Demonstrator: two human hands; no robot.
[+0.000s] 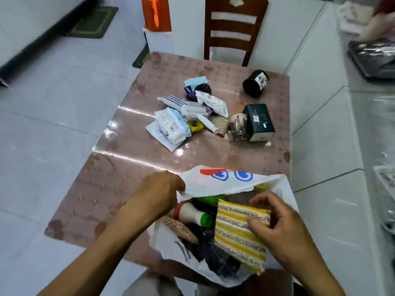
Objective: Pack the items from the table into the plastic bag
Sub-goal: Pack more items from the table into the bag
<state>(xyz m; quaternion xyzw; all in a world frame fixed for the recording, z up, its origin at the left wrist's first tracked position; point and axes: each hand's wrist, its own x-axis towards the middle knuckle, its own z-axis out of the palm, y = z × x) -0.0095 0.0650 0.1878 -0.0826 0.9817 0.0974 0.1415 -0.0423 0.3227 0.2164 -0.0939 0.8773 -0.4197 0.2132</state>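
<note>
A white plastic bag (224,180) with red and blue print lies open at the table's near edge. My left hand (160,191) grips its far rim and holds the mouth up. My right hand (275,218) pinches a yellow and silver striped sponge cloth (237,233) over the bag's opening. Inside the bag I see a white bottle with a green cap (192,215), a woven beige piece (181,229) and dark items. On the table farther away lie white wipe packets (171,127), a lint roller (198,113), a yellow item (195,126), a clear cup (238,127), a dark green box (259,121) and a black jar (255,83).
The table (132,167) has a glossy pinkish cover. A wooden chair (233,28) stands at its far side, and an orange bag (156,13) sits behind on a white stand. White tiled floor lies to the left; white cabinets run along the right.
</note>
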